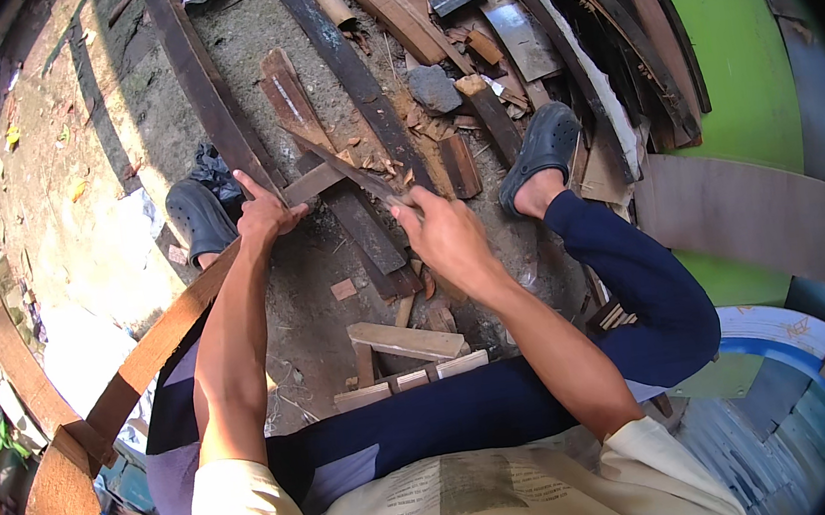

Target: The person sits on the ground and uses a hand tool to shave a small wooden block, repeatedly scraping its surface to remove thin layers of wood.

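My left hand (267,215) grips a long brown wooden strip (164,334), index finger stretched along it. From the lower left the strip runs under that hand. Its pale free end (314,182) lies across a dark wooden beam (359,225) on the ground. My right hand (448,242) is closed around the handle of a machete (348,169), whose long dark blade points to the upper left. The blade crosses close to the strip's end; I cannot tell whether they touch. The handle is mostly hidden by my fingers.
Wood chips (385,170) litter the ground between my feet. Dark planks (204,88) lie ahead, with a wood pile (610,36) at the right beside a green panel (722,44). A grey stone (434,89) sits near my right clog (542,153). Small wooden pieces (406,341) lie close to my legs.
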Available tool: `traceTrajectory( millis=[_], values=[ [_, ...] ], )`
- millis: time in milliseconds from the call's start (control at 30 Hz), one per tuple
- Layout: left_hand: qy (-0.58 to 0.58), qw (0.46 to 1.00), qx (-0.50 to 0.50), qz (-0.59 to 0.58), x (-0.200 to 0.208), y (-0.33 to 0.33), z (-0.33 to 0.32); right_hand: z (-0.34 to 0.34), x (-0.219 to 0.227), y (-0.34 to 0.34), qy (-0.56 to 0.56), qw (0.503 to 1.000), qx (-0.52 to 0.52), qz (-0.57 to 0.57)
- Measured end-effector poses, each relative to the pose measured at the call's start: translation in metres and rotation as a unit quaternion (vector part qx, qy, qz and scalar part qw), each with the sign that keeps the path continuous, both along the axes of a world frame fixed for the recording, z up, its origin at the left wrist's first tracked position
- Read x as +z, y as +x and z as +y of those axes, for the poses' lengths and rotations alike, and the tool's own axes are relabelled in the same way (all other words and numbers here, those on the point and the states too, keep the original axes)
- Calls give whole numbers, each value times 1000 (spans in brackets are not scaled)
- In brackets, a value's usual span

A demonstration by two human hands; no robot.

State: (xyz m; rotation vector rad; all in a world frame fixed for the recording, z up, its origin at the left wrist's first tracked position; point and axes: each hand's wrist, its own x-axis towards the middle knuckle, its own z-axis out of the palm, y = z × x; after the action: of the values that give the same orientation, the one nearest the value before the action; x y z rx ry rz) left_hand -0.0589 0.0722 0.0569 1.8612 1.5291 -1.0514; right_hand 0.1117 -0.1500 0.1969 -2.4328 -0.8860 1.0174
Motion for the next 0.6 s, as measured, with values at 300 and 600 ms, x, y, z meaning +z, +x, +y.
traceTrajectory(
  millis=[300,600],
  values=[
    [-9,1000,-9,-14,-2,5,0,9,-37,11,73,996,-32,35],
    [8,1000,-10,0,2,-6,-2,-74,52,-4,-27,996,-61,55]
  ],
)
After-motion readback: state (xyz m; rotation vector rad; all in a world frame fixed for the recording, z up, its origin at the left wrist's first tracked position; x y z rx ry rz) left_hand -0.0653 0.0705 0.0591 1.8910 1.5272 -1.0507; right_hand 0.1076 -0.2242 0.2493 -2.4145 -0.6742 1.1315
